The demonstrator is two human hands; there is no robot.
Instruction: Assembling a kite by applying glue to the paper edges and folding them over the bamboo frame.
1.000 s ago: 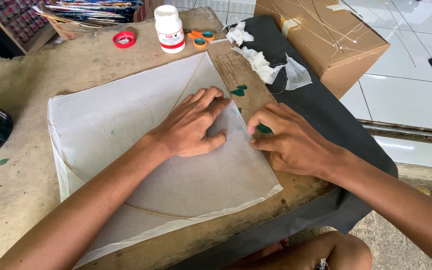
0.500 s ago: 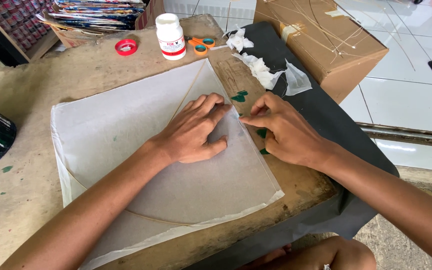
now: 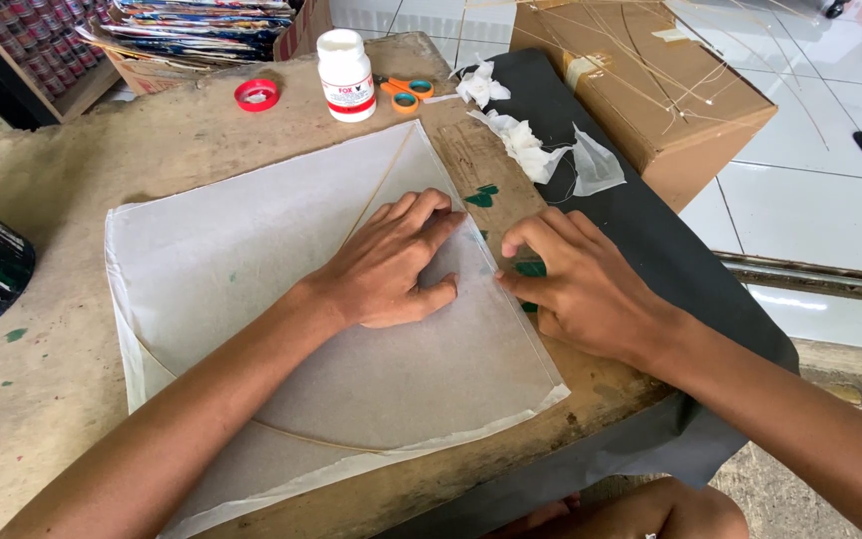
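The left hand (image 3: 391,265) lay flat and open on the thin paper (image 3: 251,260) on the table (image 3: 52,399) to keep it still, while the right hand (image 3: 576,284) pinched its right edge.

Bare worn wooden tabletop (image 3: 102,150) lies open left of the translucent white paper sheet (image 3: 251,260). Along the far edge stand a white plastic bottle (image 3: 345,75), a red round lid (image 3: 256,95) and orange-handled scissors (image 3: 406,92). Crumpled white paper scraps (image 3: 526,150) crowd the right side, beside a brown cardboard box (image 3: 641,90).
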